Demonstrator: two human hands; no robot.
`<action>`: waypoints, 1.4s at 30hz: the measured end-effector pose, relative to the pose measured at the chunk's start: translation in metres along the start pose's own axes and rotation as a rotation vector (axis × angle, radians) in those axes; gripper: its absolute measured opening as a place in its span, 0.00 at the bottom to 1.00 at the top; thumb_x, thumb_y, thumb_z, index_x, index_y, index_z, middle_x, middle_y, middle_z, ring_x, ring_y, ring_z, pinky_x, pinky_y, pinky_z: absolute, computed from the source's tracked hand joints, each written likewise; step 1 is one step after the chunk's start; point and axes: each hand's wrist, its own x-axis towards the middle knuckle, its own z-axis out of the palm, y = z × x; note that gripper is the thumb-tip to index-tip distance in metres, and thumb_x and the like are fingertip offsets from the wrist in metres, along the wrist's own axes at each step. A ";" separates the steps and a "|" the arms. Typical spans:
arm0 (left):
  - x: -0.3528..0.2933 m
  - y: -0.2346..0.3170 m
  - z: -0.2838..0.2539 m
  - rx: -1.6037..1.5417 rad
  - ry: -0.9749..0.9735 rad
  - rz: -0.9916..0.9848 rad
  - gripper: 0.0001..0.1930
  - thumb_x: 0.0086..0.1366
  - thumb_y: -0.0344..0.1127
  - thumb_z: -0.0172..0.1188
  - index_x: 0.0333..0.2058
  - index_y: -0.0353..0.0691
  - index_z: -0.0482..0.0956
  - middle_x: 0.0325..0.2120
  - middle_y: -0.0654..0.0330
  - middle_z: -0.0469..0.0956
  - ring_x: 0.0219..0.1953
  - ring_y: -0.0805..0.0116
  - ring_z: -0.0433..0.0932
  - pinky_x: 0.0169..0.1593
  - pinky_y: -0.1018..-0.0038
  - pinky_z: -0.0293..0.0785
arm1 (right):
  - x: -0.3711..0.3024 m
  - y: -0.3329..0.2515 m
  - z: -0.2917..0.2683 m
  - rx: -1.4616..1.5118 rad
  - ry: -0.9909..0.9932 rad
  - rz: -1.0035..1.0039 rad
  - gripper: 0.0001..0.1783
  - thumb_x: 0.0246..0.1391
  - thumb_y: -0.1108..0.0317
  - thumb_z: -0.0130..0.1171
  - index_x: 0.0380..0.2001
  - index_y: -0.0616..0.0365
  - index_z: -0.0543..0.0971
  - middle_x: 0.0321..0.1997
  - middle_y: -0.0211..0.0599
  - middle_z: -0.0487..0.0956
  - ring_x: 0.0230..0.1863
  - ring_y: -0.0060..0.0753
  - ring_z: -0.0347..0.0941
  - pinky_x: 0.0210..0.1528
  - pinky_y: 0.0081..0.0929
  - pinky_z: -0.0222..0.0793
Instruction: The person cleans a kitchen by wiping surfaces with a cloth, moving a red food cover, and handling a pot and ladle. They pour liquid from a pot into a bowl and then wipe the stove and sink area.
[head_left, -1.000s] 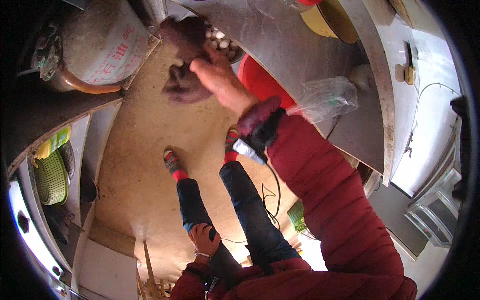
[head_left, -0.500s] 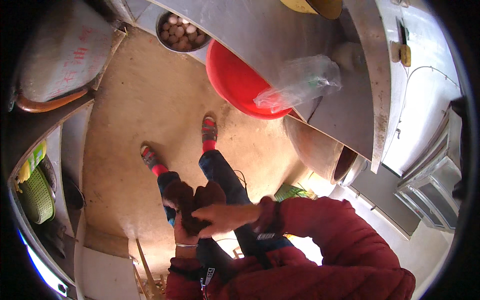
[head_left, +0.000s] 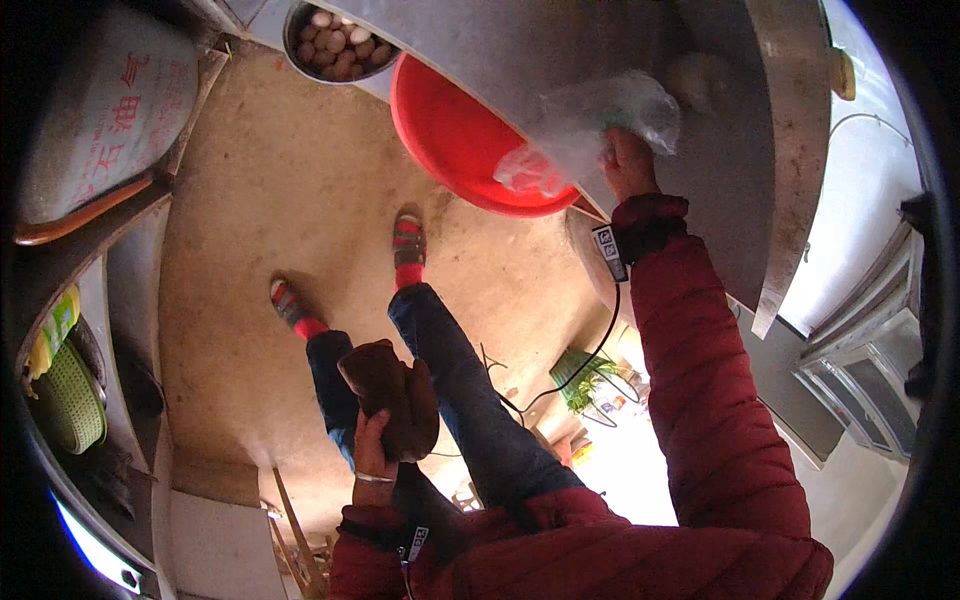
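Note:
My left hand (head_left: 373,448) grips a dark brown, lumpy thing with rounded lobes (head_left: 398,402) low over my legs; its exact kind does not show. Stretched far out to the right, my right hand (head_left: 630,165) is on the grey tabletop, its fingers closed on a clear plastic bag (head_left: 575,115). The crumpled bag trails leftward over the table edge, above a red basin (head_left: 445,140). Part of that basin is hidden by the tabletop.
A metal bowl of eggs (head_left: 340,45) sits beyond the basin. The grey table (head_left: 470,40) fills the upper right. A green strainer basket (head_left: 75,400) is at left, below a white container (head_left: 110,110). Green leafy vegetables (head_left: 585,385) are by the right leg.
My right hand has left the brown thing and reached up and right to the plastic bag. My left hand still holds the brown thing. The view has shifted slightly.

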 end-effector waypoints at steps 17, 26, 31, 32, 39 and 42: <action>-0.023 0.021 0.006 0.542 -0.214 -0.006 0.26 0.60 0.38 0.61 0.56 0.38 0.65 0.50 0.55 0.70 0.52 0.59 0.69 0.57 0.64 0.65 | -0.223 -0.283 0.091 0.357 -1.014 -0.229 0.10 0.48 0.71 0.52 0.33 0.67 0.71 0.20 0.55 0.74 0.27 0.60 0.74 0.26 0.49 0.68; -0.008 -0.009 -0.005 -0.146 0.004 -0.156 0.21 0.64 0.35 0.56 0.55 0.39 0.66 0.47 0.58 0.74 0.48 0.62 0.74 0.50 0.66 0.73 | -0.227 -0.255 0.057 0.928 -0.900 0.098 0.15 0.52 0.65 0.58 0.36 0.67 0.73 0.27 0.45 0.77 0.29 0.35 0.77 0.30 0.31 0.70; -0.014 0.005 0.009 0.065 -0.059 -0.105 0.25 0.61 0.34 0.59 0.56 0.41 0.65 0.49 0.57 0.72 0.50 0.59 0.72 0.54 0.63 0.71 | -0.180 -0.174 0.057 0.800 -0.968 0.671 0.28 0.55 0.63 0.60 0.56 0.61 0.66 0.38 0.33 0.78 0.39 0.21 0.72 0.40 0.20 0.70; -0.017 0.008 0.018 0.179 -0.054 -0.072 0.25 0.61 0.36 0.59 0.56 0.41 0.65 0.50 0.58 0.72 0.51 0.58 0.71 0.55 0.62 0.70 | -0.182 -0.175 0.060 1.015 -1.090 0.656 0.32 0.55 0.59 0.60 0.58 0.63 0.63 0.43 0.33 0.77 0.43 0.23 0.72 0.45 0.23 0.69; -0.044 0.027 0.074 0.017 -0.294 -0.074 0.33 0.53 0.31 0.66 0.57 0.40 0.63 0.53 0.54 0.69 0.55 0.56 0.69 0.58 0.57 0.67 | -0.186 -0.179 0.068 1.447 -1.287 0.885 0.31 0.54 0.59 0.59 0.57 0.63 0.67 0.53 0.36 0.74 0.51 0.31 0.70 0.58 0.30 0.65; -0.041 0.027 0.072 -0.045 -0.285 -0.067 0.31 0.54 0.26 0.64 0.57 0.42 0.63 0.52 0.55 0.69 0.54 0.57 0.69 0.58 0.58 0.68 | -0.162 -0.147 0.031 1.598 -0.960 0.940 0.29 0.52 0.65 0.59 0.56 0.64 0.68 0.52 0.37 0.75 0.51 0.32 0.71 0.56 0.31 0.66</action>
